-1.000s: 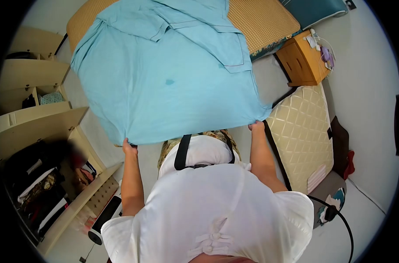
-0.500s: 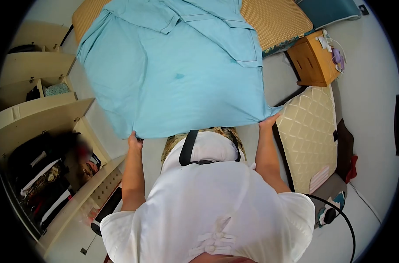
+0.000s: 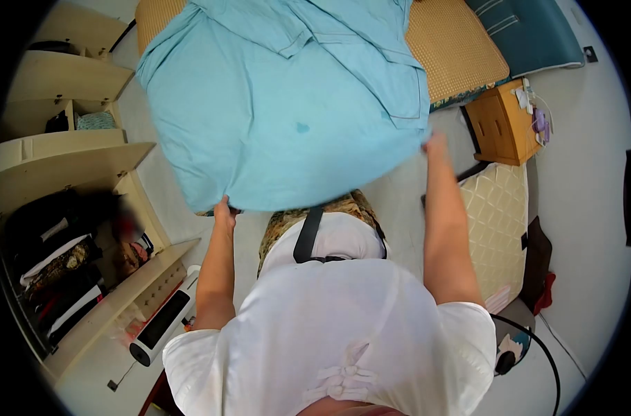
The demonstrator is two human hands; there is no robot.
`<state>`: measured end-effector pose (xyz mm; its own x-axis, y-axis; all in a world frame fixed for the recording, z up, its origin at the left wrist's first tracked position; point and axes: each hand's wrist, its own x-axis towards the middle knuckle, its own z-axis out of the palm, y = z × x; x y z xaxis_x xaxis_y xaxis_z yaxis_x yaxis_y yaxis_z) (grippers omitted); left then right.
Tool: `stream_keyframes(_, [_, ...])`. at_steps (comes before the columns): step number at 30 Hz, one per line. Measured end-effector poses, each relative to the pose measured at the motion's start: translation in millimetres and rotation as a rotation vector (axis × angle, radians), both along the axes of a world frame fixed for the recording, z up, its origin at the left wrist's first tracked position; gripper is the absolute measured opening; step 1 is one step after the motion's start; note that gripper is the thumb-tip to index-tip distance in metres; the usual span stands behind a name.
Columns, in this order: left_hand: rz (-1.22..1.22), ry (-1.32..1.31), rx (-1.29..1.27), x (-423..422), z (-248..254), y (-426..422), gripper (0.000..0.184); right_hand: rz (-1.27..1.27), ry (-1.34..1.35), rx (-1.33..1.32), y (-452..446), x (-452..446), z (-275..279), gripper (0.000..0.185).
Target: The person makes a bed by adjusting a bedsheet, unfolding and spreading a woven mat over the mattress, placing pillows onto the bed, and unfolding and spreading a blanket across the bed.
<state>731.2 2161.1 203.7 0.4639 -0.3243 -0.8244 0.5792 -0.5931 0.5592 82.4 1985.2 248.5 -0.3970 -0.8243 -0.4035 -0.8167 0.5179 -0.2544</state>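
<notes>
A light blue bed sheet (image 3: 281, 152) with a small darker spot lies loosely over the bed and hangs toward me, its far part folded in layers. My left hand (image 3: 224, 210) is closed on its near left corner, just in front of my waist. Farther forward, my right hand (image 3: 434, 144) grips the right edge, slightly smeared by motion. Between the two hands the near hem sags in a slanting curve. Woven tan matting (image 3: 454, 52) shows on the bed to the right of the sheet.
An open wardrobe (image 3: 107, 163) with clothes stands on the left, a white heater-like unit (image 3: 164, 322) beside it. At right are a wooden nightstand (image 3: 499, 125) with cables and a quilted cream pad (image 3: 499, 229). A black cable (image 3: 547, 347) curves near my right side.
My right hand has moved forward and up with the sheet's right edge, so the near hem now slants. My left hand keeps its hold, shifted slightly right and up in view.
</notes>
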Motion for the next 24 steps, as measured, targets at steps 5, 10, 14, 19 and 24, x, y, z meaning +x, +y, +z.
stream_keyframes(5, [0.03,0.064,-0.202,-13,66,-74,0.026,-0.219,-1.904,-0.863,-191,69,315,0.046])
stream_keyframes(10, [-0.064,0.007,-0.504,-40,118,-93,0.036,0.093,-2.054,-0.915,-136,20,355,0.043])
stream_keyframes(14, [-0.114,-0.099,-0.439,-54,123,-62,0.035,-0.816,-1.541,-0.821,-77,-69,195,0.042])
stream_keyframes(19, [-0.242,-0.139,-0.212,-50,78,-19,0.03,-1.038,-1.174,-0.688,41,-107,60,0.05])
stream_keyframes(24, [-0.239,-0.224,-0.086,-45,50,3,0.027,-1.124,-0.93,-0.566,116,-112,-13,0.055])
